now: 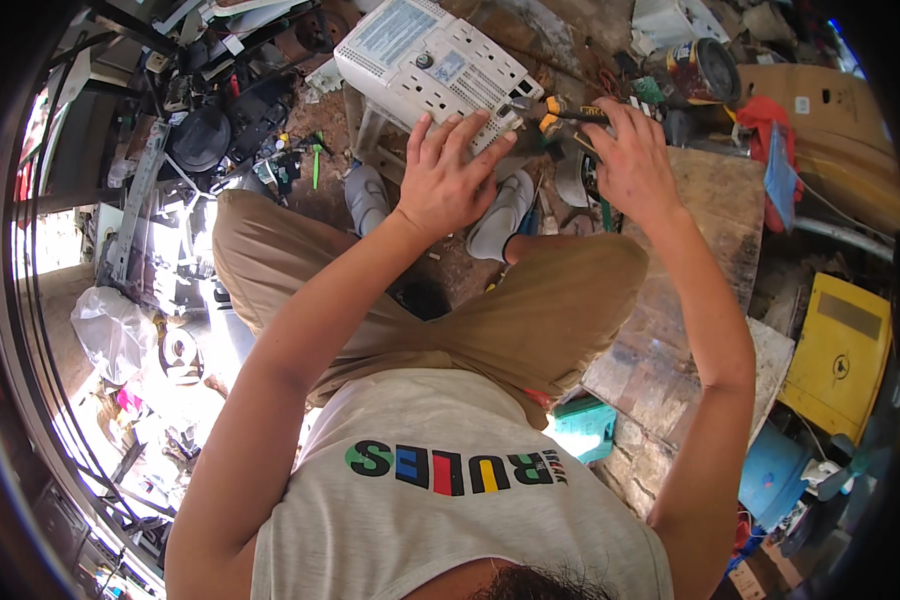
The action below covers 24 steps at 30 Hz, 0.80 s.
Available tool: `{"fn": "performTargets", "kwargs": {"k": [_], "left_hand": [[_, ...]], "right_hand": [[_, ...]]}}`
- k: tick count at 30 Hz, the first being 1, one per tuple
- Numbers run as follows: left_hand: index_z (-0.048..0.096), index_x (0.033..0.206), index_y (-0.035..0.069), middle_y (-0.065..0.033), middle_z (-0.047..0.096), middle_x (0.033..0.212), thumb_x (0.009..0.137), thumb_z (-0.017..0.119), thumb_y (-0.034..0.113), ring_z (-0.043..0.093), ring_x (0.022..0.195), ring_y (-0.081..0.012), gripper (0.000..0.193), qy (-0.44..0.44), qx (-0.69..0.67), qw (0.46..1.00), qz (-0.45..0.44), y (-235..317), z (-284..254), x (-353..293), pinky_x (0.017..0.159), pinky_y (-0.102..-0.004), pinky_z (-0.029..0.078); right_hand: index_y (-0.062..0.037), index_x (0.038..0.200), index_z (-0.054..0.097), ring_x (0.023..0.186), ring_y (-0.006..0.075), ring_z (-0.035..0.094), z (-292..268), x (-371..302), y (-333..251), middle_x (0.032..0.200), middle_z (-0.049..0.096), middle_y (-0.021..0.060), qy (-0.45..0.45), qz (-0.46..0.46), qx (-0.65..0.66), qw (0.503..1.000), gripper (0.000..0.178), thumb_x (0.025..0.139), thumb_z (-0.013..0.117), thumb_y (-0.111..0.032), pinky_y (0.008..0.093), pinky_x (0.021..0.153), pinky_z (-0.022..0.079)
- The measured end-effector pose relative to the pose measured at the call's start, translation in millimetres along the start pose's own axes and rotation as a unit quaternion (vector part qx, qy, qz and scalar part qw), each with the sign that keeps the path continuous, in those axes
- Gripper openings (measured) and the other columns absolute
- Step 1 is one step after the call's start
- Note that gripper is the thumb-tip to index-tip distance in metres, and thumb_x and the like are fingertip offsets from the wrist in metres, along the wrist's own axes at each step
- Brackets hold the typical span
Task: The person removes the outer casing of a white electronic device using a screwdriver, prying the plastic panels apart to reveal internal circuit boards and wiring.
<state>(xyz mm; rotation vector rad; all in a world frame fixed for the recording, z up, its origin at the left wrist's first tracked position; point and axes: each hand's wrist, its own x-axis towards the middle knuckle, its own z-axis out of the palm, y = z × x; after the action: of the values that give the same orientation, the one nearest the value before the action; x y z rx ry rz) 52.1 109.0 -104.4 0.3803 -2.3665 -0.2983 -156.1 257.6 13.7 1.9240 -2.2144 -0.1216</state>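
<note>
A white power backup unit [432, 62] with rows of outlet sockets lies ahead of me on a low support. My left hand [450, 175] rests on its near edge, fingers spread, the fingertips touching the casing. Pliers [570, 109] with black and orange handles are gripped in my right hand [628, 160]. Their metal jaws meet the unit's right corner, close to my left fingertips. Exactly what the jaws pinch there is too small to tell.
Below the unit are my shoes [502, 215]. A wooden board [715, 200] lies to the right, near a yellow case [838, 345] and a blue container [770, 475]. Dark scrap parts crowd the left, with a green strip [316, 166] on the floor. A large can [705, 70] stands at the back right.
</note>
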Motion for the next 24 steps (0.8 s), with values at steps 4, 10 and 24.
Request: {"fn": "performTargets", "kwargs": {"k": [4, 10, 24], "left_hand": [[0.061, 0.137, 0.033, -0.0053, 0.054, 0.14, 0.077, 0.074, 0.025, 0.05, 0.123, -0.029, 0.062, 0.005, 0.003, 1.0, -0.002, -0.9, -1.4, -0.7, 0.115, -0.0555, 0.028], [0.062, 0.137, 0.034, -0.0044, 0.056, 0.139, 0.077, 0.074, 0.023, 0.052, 0.119, -0.0287, 0.061, -0.001, 0.003, 1.0, 0.014, -3.5, -2.2, 0.3, 0.114, -0.0547, 0.029], [0.061, 0.137, 0.034, -0.0034, 0.055, 0.139, 0.077, 0.073, 0.022, 0.052, 0.12, -0.0281, 0.062, -0.011, 0.015, 1.0, 0.018, -5.3, -3.3, -0.2, 0.115, -0.0541, 0.028]], "right_hand": [[-0.0088, 0.105, 0.07, 0.12, 0.032, 0.052, -0.9, 6.8, -1.2, 0.132, 0.055, 0.0131, -0.021, 0.009, 0.001, 1.0, 0.034, 0.072, 0.068, -0.003, 0.0465, 0.099, 0.042], [-0.0086, 0.098, 0.069, 0.12, 0.0307, 0.054, 5.1, 25.7, 30.6, 0.131, 0.057, 0.0112, -0.007, -0.069, -0.014, 0.997, 0.03, 0.068, 0.068, -0.002, 0.0454, 0.1, 0.043], [-0.011, 0.103, 0.069, 0.118, 0.0331, 0.054, -30.0, 119.8, 64.6, 0.129, 0.058, 0.0121, 0.085, -0.342, -0.158, 0.922, 0.03, 0.074, 0.07, -0.005, 0.0445, 0.102, 0.044]]}}
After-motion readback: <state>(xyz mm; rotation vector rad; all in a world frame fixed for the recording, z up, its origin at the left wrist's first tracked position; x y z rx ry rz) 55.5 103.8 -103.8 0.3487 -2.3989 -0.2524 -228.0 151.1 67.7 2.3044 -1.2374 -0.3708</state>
